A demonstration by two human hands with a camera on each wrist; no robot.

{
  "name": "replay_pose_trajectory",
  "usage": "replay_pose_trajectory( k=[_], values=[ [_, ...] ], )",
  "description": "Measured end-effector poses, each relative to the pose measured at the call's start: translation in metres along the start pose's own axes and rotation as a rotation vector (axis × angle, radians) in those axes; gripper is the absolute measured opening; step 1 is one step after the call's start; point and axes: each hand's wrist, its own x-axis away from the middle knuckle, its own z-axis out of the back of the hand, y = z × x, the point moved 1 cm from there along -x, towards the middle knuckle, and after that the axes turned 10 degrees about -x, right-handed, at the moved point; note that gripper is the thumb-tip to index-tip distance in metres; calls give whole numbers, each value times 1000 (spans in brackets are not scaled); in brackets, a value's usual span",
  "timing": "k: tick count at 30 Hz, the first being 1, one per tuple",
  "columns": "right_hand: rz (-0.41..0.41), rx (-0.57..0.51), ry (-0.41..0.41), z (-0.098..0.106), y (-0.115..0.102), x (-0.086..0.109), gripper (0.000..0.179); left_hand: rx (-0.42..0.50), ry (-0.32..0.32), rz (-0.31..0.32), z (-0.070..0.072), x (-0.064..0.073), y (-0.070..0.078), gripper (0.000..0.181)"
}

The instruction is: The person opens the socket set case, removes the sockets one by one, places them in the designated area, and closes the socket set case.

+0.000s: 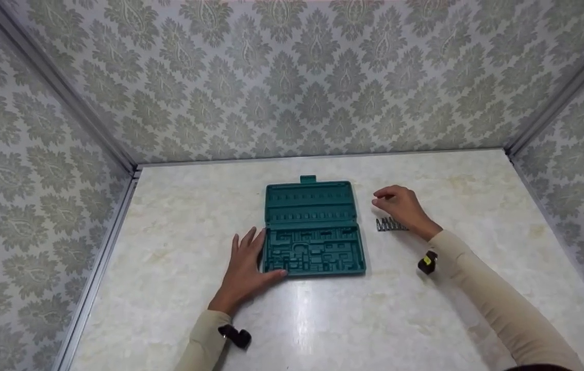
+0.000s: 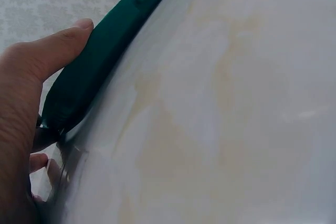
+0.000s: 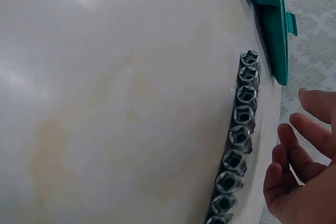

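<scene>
An open green plastic tool case (image 1: 314, 250) lies on the table, its moulded compartments bare and its lid (image 1: 310, 202) folded back. My left hand (image 1: 245, 268) rests at the case's near left corner, thumb on the front edge and straight fingers along the left side. In the left wrist view, the thumb (image 2: 68, 40) touches the case's wall (image 2: 100, 56). To the right of the case stands a row of metal sockets (image 3: 244, 114), partly behind my right wrist in the head view. My right hand (image 1: 400, 205) hovers just beyond the sockets, fingers loosely bent, nothing visible between them.
The marbled white table (image 1: 183, 206) meets patterned walls (image 1: 292, 93) at the back and both sides. A latch (image 1: 308, 179) sticks out from the lid's far edge. Black wrist cameras (image 1: 427, 262) sit on both sleeves.
</scene>
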Motion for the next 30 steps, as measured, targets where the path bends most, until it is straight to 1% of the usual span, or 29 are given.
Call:
replay_pose_trajectory(
  k=[4, 8, 11, 15, 18, 22, 25, 30],
  values=[
    [-6, -14, -37, -9, -6, -12, 36, 3, -3, 11, 1, 0, -2, 125],
    [-18, -20, -81, -18, -11, -24, 39, 8, -10, 17, 3, 0, -3, 130],
    [-31, -2, -109, -23, -14, -34, 41, 5, -11, 8, 3, 0, -4, 132],
    [-41, 13, -130, -27, -15, -47, 41, -5, -14, -9, 4, 0, -4, 130],
    [-30, 12, -152, -30, -15, -54, 42, -10, -12, -24, 4, 1, -3, 128],
    [-1, 23, -188, -35, -14, -59, 44, -18, -14, -27, 4, 2, -2, 127],
    [-1, 28, -188, -39, -13, -63, 42, -17, -24, -14, 3, 1, 0, 127],
    [-29, 27, -160, -41, -14, -67, 39, -5, -32, 0, 2, 1, 1, 129]
  ],
)
